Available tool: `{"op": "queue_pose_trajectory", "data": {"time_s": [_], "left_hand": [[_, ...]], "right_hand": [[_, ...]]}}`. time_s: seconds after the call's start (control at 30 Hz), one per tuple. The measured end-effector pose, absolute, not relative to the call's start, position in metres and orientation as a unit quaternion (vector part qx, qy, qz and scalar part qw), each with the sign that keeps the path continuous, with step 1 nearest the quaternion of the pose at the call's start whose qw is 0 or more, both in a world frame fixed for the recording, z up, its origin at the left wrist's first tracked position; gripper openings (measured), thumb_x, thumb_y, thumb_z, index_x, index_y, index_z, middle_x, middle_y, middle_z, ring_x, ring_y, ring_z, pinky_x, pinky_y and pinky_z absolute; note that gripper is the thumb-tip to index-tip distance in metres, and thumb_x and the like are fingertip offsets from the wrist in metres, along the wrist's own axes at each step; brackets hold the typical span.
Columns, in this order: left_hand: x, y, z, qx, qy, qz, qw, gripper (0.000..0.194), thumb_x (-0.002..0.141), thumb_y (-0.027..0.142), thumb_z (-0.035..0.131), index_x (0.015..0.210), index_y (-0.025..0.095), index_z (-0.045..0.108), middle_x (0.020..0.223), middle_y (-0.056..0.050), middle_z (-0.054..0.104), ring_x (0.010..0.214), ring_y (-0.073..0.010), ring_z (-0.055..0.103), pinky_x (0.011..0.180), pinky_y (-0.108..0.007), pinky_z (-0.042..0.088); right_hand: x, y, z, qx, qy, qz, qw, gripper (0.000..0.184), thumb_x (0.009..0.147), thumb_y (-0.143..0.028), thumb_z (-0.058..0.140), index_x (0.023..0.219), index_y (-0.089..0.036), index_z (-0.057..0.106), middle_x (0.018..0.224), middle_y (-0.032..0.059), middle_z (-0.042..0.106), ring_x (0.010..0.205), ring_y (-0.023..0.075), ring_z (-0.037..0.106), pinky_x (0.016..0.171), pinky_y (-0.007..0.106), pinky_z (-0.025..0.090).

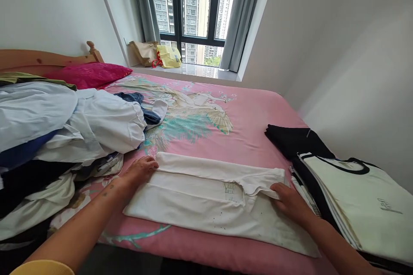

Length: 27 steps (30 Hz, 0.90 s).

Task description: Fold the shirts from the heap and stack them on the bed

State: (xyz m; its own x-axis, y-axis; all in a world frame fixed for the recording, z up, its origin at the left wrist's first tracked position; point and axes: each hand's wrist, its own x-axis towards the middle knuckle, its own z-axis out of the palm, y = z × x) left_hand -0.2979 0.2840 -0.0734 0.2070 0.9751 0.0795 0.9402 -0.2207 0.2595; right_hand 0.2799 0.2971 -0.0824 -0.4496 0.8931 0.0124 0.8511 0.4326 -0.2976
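Observation:
A white shirt lies flat on the pink bedsheet, with its far long side folded over towards me. My left hand rests on the shirt's left end, fingers curled over the folded edge. At the right end, my right hand pinches the folded layer near the collar.
A heap of unfolded clothes covers the bed's left side. A stack of folded garments, cream on top and black beneath, lies at the right. A magenta pillow lies by the wooden headboard. Bags sit on the window sill.

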Motion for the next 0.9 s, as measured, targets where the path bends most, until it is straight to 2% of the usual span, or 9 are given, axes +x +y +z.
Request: {"op": "queue_pose_trajectory", "data": {"time_s": [0.13,0.27,0.37,0.43,0.53,0.63,0.73,0.83,0.9], "left_hand": [[-0.299,0.281,-0.066,0.785,0.604,0.113,0.077,0.025,0.083,0.030,0.043,0.084,0.022,0.066,0.095,-0.008,0.063,0.090,-0.0194,0.057,0.082,-0.033,0.045],[-0.304,0.279,-0.070,0.773,0.620,0.131,0.043,0.025,0.082,0.031,0.044,0.093,0.023,0.065,0.107,-0.008,0.062,0.098,-0.0201,0.056,0.087,-0.033,0.044],[-0.303,0.275,-0.076,0.769,0.627,0.121,0.022,0.028,0.079,0.032,0.049,0.099,0.025,0.066,0.115,-0.009,0.060,0.105,-0.0244,0.055,0.088,-0.038,0.042],[-0.297,0.274,-0.078,0.774,0.626,0.093,0.002,0.027,0.081,0.031,0.047,0.097,0.026,0.068,0.115,-0.009,0.061,0.105,-0.0263,0.056,0.087,-0.041,0.041],[-0.287,0.274,-0.075,0.784,0.617,0.062,-0.019,0.026,0.083,0.027,0.044,0.091,0.027,0.069,0.109,-0.008,0.064,0.101,-0.0251,0.057,0.088,-0.042,0.039],[-0.281,0.276,-0.066,0.789,0.611,0.056,-0.020,0.025,0.083,0.024,0.044,0.085,0.025,0.069,0.099,-0.008,0.067,0.096,-0.0228,0.059,0.089,-0.041,0.037],[-0.282,0.276,-0.057,0.795,0.604,0.052,-0.029,0.026,0.084,0.024,0.042,0.086,0.024,0.068,0.097,-0.008,0.067,0.097,-0.0225,0.058,0.091,-0.041,0.036],[-0.287,0.272,-0.055,0.796,0.603,0.053,-0.022,0.025,0.084,0.026,0.044,0.086,0.026,0.069,0.100,-0.006,0.067,0.099,-0.0220,0.057,0.093,-0.040,0.035],[-0.290,0.268,-0.057,0.788,0.613,0.052,-0.015,0.023,0.081,0.026,0.047,0.084,0.027,0.069,0.102,-0.005,0.067,0.101,-0.0223,0.057,0.094,-0.041,0.034]], "right_hand": [[0.279,0.297,-0.069,-0.533,-0.828,0.119,0.125,0.023,0.077,-0.025,0.046,0.097,-0.021,0.058,0.097,0.0073,0.064,0.093,0.0245,0.059,0.083,0.039,0.043],[0.279,0.297,-0.052,-0.598,-0.759,0.164,0.199,0.020,0.083,-0.036,0.045,0.094,-0.025,0.057,0.090,0.0031,0.065,0.081,0.0210,0.061,0.072,0.033,0.046],[0.276,0.294,-0.051,-0.607,-0.750,0.185,0.185,0.019,0.082,-0.036,0.046,0.094,-0.026,0.057,0.089,0.0018,0.065,0.080,0.0210,0.061,0.071,0.033,0.046],[0.273,0.291,-0.056,-0.588,-0.770,0.174,0.176,0.022,0.080,-0.032,0.047,0.098,-0.025,0.057,0.096,0.0034,0.065,0.088,0.0220,0.060,0.077,0.035,0.046],[0.267,0.289,-0.065,-0.549,-0.804,0.143,0.177,0.026,0.077,-0.027,0.047,0.101,-0.022,0.056,0.102,0.0059,0.064,0.096,0.0227,0.058,0.085,0.036,0.044],[0.267,0.291,-0.063,-0.556,-0.803,0.131,0.170,0.020,0.079,-0.028,0.045,0.094,-0.022,0.058,0.093,0.0045,0.066,0.086,0.0216,0.061,0.077,0.034,0.046],[0.270,0.291,-0.054,-0.595,-0.773,0.120,0.185,0.019,0.083,-0.034,0.044,0.093,-0.024,0.058,0.088,0.0024,0.066,0.077,0.0202,0.062,0.067,0.031,0.045],[0.273,0.289,-0.051,-0.599,-0.771,0.108,0.187,0.020,0.083,-0.033,0.046,0.095,-0.024,0.058,0.089,0.0033,0.067,0.079,0.0205,0.062,0.067,0.031,0.045],[0.274,0.285,-0.052,-0.578,-0.794,0.107,0.153,0.017,0.080,-0.028,0.047,0.091,-0.022,0.059,0.087,0.0040,0.067,0.081,0.0206,0.062,0.071,0.031,0.044]]}}
